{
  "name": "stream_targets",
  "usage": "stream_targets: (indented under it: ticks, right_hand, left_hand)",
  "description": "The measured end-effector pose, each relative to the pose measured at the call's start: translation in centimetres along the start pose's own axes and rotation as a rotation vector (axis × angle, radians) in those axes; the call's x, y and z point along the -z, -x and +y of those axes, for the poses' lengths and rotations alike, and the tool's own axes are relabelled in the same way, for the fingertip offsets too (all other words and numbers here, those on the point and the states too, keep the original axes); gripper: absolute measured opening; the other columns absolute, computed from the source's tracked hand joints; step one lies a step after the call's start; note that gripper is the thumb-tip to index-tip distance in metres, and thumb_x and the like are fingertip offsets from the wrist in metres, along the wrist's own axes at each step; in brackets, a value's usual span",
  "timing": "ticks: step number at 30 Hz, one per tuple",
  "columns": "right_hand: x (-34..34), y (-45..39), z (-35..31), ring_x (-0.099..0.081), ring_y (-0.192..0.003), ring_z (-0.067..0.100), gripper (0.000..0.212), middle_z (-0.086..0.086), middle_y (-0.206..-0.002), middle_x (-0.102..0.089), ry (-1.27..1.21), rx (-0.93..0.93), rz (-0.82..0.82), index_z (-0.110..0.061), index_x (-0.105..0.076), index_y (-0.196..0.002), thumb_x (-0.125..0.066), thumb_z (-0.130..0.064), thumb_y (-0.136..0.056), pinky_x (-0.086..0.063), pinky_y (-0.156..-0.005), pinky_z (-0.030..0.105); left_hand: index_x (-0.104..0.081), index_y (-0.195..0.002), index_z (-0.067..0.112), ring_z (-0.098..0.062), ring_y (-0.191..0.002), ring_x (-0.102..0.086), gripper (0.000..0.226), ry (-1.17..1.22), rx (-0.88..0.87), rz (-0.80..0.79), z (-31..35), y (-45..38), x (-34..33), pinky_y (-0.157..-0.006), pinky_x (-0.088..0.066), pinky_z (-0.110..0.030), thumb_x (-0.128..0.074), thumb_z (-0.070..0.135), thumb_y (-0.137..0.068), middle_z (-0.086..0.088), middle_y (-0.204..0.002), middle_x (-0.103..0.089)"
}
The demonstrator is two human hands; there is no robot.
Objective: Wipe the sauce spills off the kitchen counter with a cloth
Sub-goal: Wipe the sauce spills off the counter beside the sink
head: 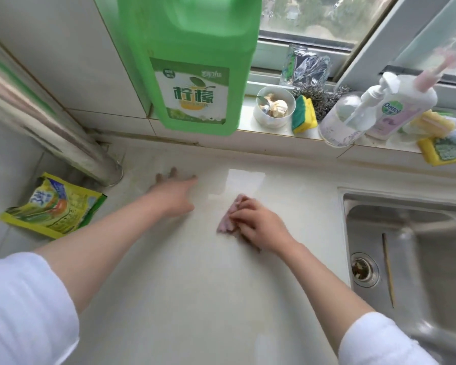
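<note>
A small pink cloth [228, 219] lies bunched on the pale kitchen counter [184, 272], near its middle. My right hand [258, 222] lies on top of the cloth with its fingers curled over it, pressing it against the surface. My left hand [173, 192] is spread flat on the counter to the left and a little farther back, fingers straight, holding nothing. No sauce spill is plainly visible on the counter around the cloth.
A steel sink [411, 259] with a chopstick in it lies to the right. A green detergent jug [192, 61], a bowl [274, 106], sponges [303, 114] and soap bottles [395, 106] line the window sill. A yellow-green packet [53, 206] and a steel pipe [50, 127] stand at left.
</note>
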State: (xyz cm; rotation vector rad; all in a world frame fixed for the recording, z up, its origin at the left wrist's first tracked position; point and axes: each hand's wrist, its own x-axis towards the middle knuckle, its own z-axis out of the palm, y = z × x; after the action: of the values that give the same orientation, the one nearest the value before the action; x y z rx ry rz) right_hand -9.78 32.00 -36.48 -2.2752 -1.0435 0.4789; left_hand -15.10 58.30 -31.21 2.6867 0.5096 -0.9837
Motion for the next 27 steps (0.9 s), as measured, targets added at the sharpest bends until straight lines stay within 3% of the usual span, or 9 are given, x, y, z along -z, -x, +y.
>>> stream_targets:
  ticks: [5,7,10,12,14,18,20,25,27]
  right_hand:
    - [3.4,-3.0,3.5,-0.056,-0.115,0.029,0.033,0.007,-0.132,-0.045,-0.063,-0.844,0.572,-0.023,-0.063,-0.123,-0.057,-0.023,-0.091,-0.044,-0.095,0.034]
    - [1.4,-5.4,1.0,-0.053,-0.119,0.027,0.036,0.007,-0.131,-0.045,-0.061,-0.739,0.521,-0.023,-0.063,-0.125,-0.056,-0.024,-0.090,-0.042,-0.100,0.032]
    - [-2.8,-7.6,-4.3,-0.054,-0.120,0.020,0.039,0.001,-0.126,-0.056,0.009,-0.208,0.152,-0.026,-0.069,-0.116,-0.057,-0.019,-0.079,-0.046,-0.098,0.029]
    - [-2.4,-8.3,-5.1,-0.056,-0.116,0.014,0.040,-0.007,-0.125,-0.058,0.018,-0.019,-0.080,-0.032,-0.072,-0.109,-0.058,-0.020,-0.073,-0.048,-0.094,0.028]
    - [-0.5,-9.1,-3.1,-0.059,-0.110,0.015,0.034,-0.009,-0.122,-0.057,0.047,-0.147,-0.012,-0.036,-0.071,-0.103,-0.057,-0.022,-0.075,-0.050,-0.087,0.030]
    - [0.8,-9.6,-0.6,-0.058,-0.109,0.031,0.030,0.004,-0.122,-0.052,0.025,-0.747,0.487,-0.029,-0.066,-0.109,-0.054,-0.020,-0.083,-0.046,-0.089,0.037]
    - [-1.8,-10.3,-2.4,-0.051,-0.118,0.034,0.039,0.008,-0.131,-0.052,0.120,-0.664,0.476,-0.024,-0.063,-0.122,-0.056,-0.019,-0.083,-0.042,-0.098,0.041]
    - [-5.2,-11.1,-6.6,-0.053,-0.123,0.026,0.046,-0.007,-0.133,-0.060,0.103,0.064,-0.013,-0.031,-0.068,-0.119,-0.054,-0.017,-0.077,-0.046,-0.101,0.039]
    - [-3.5,-11.0,-5.2,-0.056,-0.119,0.017,0.040,-0.010,-0.126,-0.063,0.105,0.021,0.022,-0.033,-0.072,-0.109,-0.056,-0.020,-0.074,-0.048,-0.097,0.033]
  left_hand:
    - [0.008,-0.153,0.047,-0.063,-0.141,-0.002,0.109,-0.055,0.017,-0.076,-2.1,0.1,-1.3,-0.114,-0.029,-0.058,-0.071,0.052,-0.078,-0.022,-0.161,0.016]
    - [0.007,-0.153,0.047,-0.064,-0.140,-0.003,0.111,-0.049,0.012,-0.062,-2.0,-0.1,-1.4,-0.114,-0.030,-0.058,-0.073,0.050,-0.078,-0.023,-0.161,0.015]
    - [0.008,-0.153,0.048,-0.061,-0.142,-0.003,0.113,-0.034,0.014,-0.041,-2.5,-0.4,-1.7,-0.113,-0.032,-0.058,-0.075,0.053,-0.076,-0.021,-0.162,0.014]
    - [0.009,-0.153,0.047,-0.059,-0.143,-0.003,0.115,-0.031,0.009,-0.023,-2.7,-0.4,-1.9,-0.112,-0.033,-0.057,-0.075,0.056,-0.075,-0.018,-0.163,0.013]
    - [0.010,-0.154,0.044,-0.057,-0.144,-0.003,0.116,-0.013,0.007,-0.010,-2.9,-0.3,-2.1,-0.112,-0.034,-0.056,-0.075,0.054,-0.076,-0.015,-0.163,0.014]
    - [0.015,-0.154,0.040,-0.055,-0.145,0.002,0.116,0.033,0.011,-0.021,-2.9,-0.2,-2.2,-0.114,-0.031,-0.057,-0.074,0.046,-0.079,-0.013,-0.163,0.017]
    - [0.020,-0.153,0.034,-0.055,-0.145,0.002,0.122,0.054,0.015,-0.009,-2.8,-0.2,-2.2,-0.114,-0.030,-0.057,-0.076,0.045,-0.078,-0.012,-0.164,0.015]
    - [0.031,-0.150,0.022,-0.050,-0.147,-0.001,0.137,0.136,0.008,0.053,-3.3,0.0,-2.4,-0.116,-0.027,-0.055,-0.080,0.047,-0.073,-0.009,-0.165,0.009]
    - [0.031,-0.150,0.021,-0.047,-0.149,0.001,0.136,0.147,-0.014,0.065,-3.6,0.3,-2.7,-0.117,-0.027,-0.053,-0.078,0.047,-0.074,-0.009,-0.165,0.009]
